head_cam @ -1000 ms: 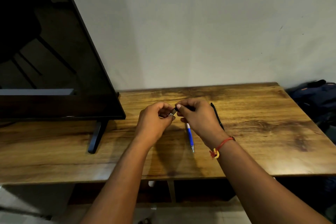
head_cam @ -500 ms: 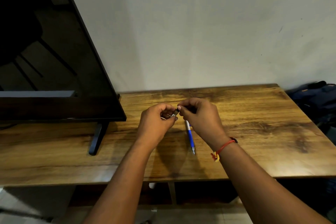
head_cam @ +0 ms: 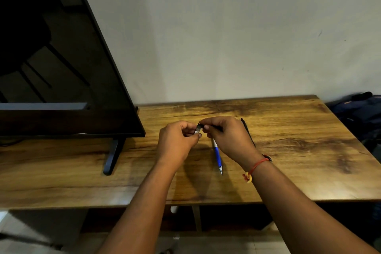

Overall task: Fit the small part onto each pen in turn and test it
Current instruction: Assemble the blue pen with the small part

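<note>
Both hands meet above the middle of the wooden table [head_cam: 288, 150]. My left hand [head_cam: 177, 142] pinches a small dark part [head_cam: 198, 128] between thumb and fingertips. My right hand [head_cam: 228, 138] grips a dark pen [head_cam: 216, 128] whose end touches that part; most of this pen is hidden in the fist. A blue and white pen [head_cam: 217, 155] lies on the table below my right hand, tip towards me. A black pen [head_cam: 247, 130] lies on the table behind my right wrist, partly hidden.
A large dark television screen [head_cam: 61, 78] stands on the left of the table on a black foot [head_cam: 112, 155]. A dark bag [head_cam: 358, 113] sits off the table's right end. A pale wall runs behind the table.
The hands stay together and have barely moved. My right hand shifted slightly, so the black pen behind its wrist shows again after being hidden half a second ago.
</note>
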